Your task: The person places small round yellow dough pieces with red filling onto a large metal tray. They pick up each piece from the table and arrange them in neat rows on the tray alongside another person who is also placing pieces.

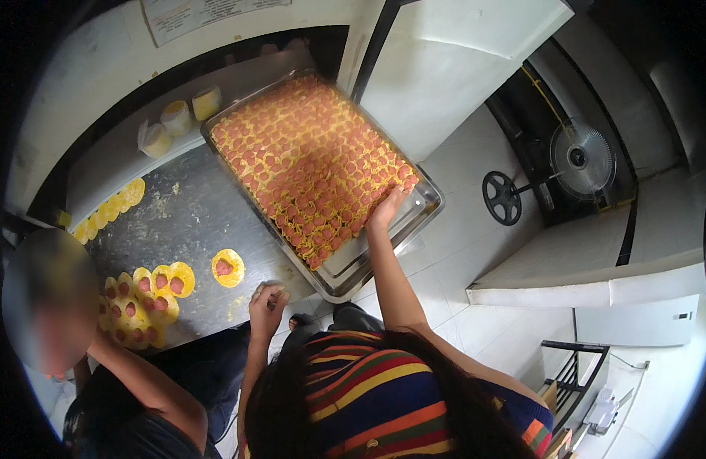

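Note:
A large metal tray (422, 205) stands slanted on the table's far right corner, packed with several rows of yellow dough pieces topped with red sausage (307, 161). My right hand (387, 208) reaches out to the tray's near right side, fingers spread and resting on the outermost pieces. My left hand (267, 300) sits at the near edge of the steel table (192, 222), fingers curled in, with nothing visible in it. One yellow dough disc with a sausage slice (228, 268) lies just left of that hand.
A cluster of topped discs (142, 298) lies at the table's left, beside another person's arm (150, 386). Plain yellow discs (108, 208) line the far left edge. Tubs (177, 118) stand on a ledge behind. A fan (582, 159) stands on the tiled floor to the right.

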